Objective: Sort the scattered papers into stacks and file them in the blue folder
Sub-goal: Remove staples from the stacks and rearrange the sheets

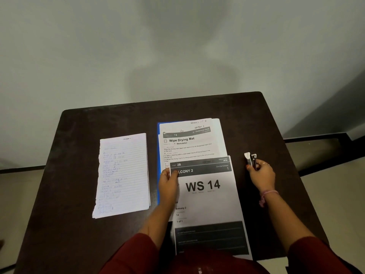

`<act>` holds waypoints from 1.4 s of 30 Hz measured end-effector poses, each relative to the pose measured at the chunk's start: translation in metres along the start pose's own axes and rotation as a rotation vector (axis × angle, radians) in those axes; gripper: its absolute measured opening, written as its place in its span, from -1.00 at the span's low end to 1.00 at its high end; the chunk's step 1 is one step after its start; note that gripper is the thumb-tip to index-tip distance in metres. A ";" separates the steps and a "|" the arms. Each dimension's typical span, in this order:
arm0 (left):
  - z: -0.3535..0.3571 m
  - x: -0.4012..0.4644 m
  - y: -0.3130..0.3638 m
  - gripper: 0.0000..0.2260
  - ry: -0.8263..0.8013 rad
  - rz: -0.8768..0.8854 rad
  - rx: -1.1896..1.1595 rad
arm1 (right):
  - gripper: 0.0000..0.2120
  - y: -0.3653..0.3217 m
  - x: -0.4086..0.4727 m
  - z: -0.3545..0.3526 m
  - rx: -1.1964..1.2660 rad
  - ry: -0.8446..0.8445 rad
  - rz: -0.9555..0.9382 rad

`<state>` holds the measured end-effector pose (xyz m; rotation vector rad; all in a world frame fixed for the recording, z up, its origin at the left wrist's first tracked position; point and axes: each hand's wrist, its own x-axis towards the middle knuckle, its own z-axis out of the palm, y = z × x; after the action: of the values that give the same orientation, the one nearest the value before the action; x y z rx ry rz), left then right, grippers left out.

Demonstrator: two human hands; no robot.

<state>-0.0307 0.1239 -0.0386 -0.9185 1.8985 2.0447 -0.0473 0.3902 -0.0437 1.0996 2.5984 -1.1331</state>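
Papers (189, 147) lay stacked on the blue folder (158, 175) mid-table toward the far edge, the left hand (167, 184) pinching the top corner of the WS 14 sheet (205, 196), which overhung the near edge. Light, limp sheets, likely to slide and fan; best taken at a corner or edge. Right hand (261, 175) gripped a small clip (250, 160), its type unclear; folder mostly covered; lined stack (123, 175) near left edge, handwriting unreadable.

You're wearing dark red sleeves pushed up toward the elbows on both bare forearms; your left hand (168, 186) has a thin ring on one finger, your right hand (261, 176) a ring too, plus a pink wristband
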 end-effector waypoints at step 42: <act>-0.007 0.010 -0.017 -0.83 -0.001 0.025 -0.170 | -0.70 -0.202 -0.033 0.086 -0.939 -1.065 -0.925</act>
<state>-0.0276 0.1170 -0.0579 -0.9354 1.7657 2.2491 -0.1706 0.2201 0.0272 -0.7630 2.1013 -0.2059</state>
